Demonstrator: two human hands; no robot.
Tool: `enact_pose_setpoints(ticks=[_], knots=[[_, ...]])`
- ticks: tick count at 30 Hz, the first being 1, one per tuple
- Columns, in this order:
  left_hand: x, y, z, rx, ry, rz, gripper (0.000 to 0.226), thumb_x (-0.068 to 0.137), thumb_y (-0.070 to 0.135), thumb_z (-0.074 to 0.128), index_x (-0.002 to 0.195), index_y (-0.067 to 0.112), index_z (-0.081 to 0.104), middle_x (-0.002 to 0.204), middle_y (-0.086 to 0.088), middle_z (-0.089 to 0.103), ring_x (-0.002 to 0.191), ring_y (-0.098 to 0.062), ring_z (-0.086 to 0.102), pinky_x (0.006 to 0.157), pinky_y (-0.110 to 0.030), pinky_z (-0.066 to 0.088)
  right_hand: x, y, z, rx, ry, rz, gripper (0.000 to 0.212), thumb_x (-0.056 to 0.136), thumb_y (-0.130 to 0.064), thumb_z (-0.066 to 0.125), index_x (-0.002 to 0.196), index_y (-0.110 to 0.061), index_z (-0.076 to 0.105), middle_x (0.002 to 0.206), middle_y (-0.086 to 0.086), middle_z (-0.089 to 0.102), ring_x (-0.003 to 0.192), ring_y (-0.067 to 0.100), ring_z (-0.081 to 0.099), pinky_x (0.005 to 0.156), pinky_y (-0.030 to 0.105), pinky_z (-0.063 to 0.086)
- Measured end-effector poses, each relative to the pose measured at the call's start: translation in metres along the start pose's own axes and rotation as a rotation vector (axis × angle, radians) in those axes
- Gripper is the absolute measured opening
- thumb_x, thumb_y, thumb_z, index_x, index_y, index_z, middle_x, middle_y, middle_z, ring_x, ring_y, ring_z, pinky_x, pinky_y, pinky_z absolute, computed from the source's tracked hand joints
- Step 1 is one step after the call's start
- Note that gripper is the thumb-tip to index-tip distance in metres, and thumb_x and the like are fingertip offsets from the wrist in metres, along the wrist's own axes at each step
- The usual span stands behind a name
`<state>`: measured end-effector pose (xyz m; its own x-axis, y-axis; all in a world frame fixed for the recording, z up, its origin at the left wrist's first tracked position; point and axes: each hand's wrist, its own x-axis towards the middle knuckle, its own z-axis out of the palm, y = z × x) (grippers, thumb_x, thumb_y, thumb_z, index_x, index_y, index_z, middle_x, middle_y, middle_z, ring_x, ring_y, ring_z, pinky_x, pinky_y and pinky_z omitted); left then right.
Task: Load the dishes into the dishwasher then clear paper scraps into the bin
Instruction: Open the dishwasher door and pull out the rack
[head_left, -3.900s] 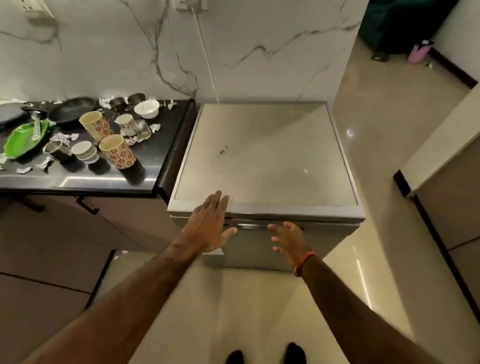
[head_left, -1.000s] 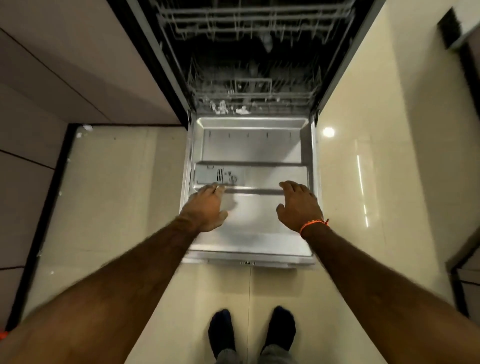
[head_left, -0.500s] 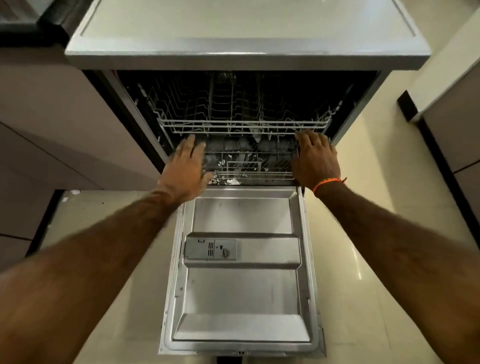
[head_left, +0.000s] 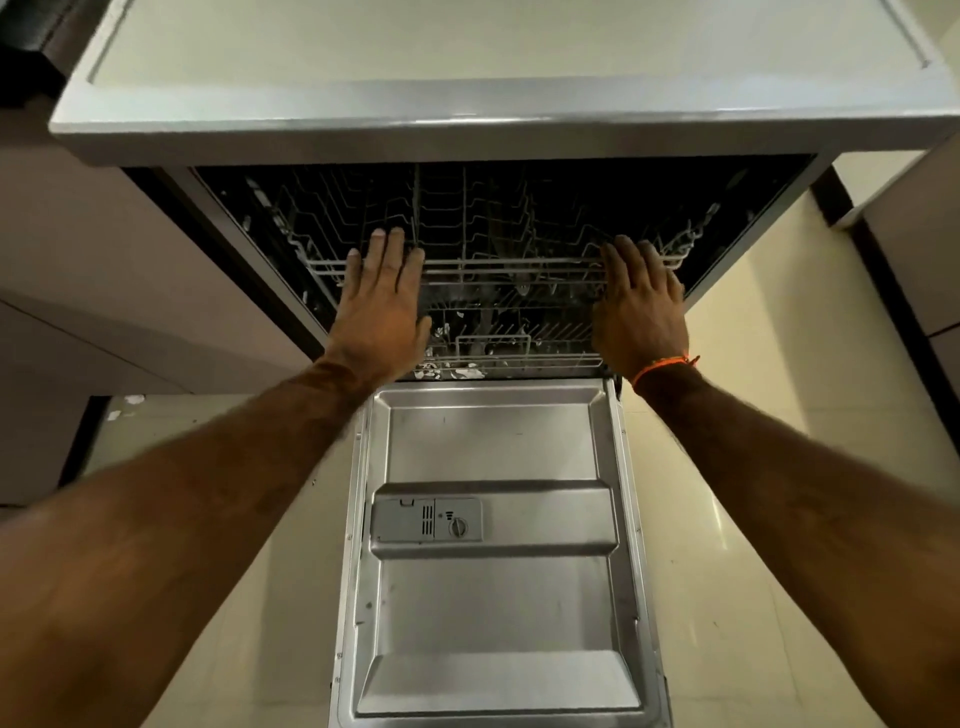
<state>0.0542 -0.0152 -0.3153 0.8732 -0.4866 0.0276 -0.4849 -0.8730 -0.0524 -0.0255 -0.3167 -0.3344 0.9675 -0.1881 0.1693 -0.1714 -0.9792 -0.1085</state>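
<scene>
Upper rack (head_left: 511, 270) under 2 hands' fingers (head_left: 387, 249).

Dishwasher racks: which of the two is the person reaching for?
The upper rack: both the left hand and the right hand lie on its front rail. The lower rack sits beneath it, just behind the open door, untouched.

floor (head_left: 753, 467): cream tile | bears dishwasher (head_left: 467, 93) | door (head_left: 493, 597) down

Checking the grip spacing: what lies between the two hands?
Head view: the upper rack's front rail spans between left hand and right hand.
</scene>
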Motion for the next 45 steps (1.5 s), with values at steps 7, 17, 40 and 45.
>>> enact_pose_setpoints(ticks=[7,17,40,45], knots=[[-0.022,0.025,0.067,0.020,-0.013,0.182,0.082,0.100,0.045,0.046,0.162,0.012,0.003,0.167,-0.016,-0.017,0.155,-0.031,-0.016,0.126,-0.053,-0.003,-0.036,-0.006,0.058,-0.006,0.042,-0.116,0.071,0.089,-0.011,0.048,0.157,-0.010,0.028,0.162,0.019,0.027,0.149,0.042,0.025,0.118,0.061,0.026],[0.034,0.012,0.240,-0.173,-0.228,-0.048,0.070,0.099,0.034,0.050,0.159,0.011,0.022,0.165,-0.017,0.024,0.154,-0.033,0.017,0.127,-0.049,0.012,0.006,0.013,0.224,-0.105,-0.315,-0.026,0.057,0.089,-0.015,0.054,0.145,-0.018,0.045,0.142,0.014,0.055,0.133,0.038,0.047,0.109,0.052,0.036],[-0.186,0.051,0.223,-0.072,-0.341,0.082,0.037,0.102,0.014,0.050,0.137,0.020,0.059,0.142,-0.006,0.059,0.126,-0.029,0.056,0.105,-0.048,0.049,-0.219,0.004,0.178,-0.138,-0.445,-0.125,0.019,0.092,-0.018,0.053,0.097,-0.023,0.071,0.081,0.003,0.073,0.074,0.027,0.070,0.067,0.032,0.053],[-0.263,0.071,0.210,-0.167,-0.422,0.060,0.028,0.101,0.023,0.053,0.124,0.023,0.069,0.136,-0.002,0.063,0.123,-0.027,0.058,0.099,-0.049,0.052,-0.296,0.000,0.161,-0.112,-0.525,-0.130,0.018,0.090,-0.018,0.055,0.095,-0.023,0.071,0.082,0.002,0.074,0.074,0.029,0.071,0.064,0.033,0.052]])
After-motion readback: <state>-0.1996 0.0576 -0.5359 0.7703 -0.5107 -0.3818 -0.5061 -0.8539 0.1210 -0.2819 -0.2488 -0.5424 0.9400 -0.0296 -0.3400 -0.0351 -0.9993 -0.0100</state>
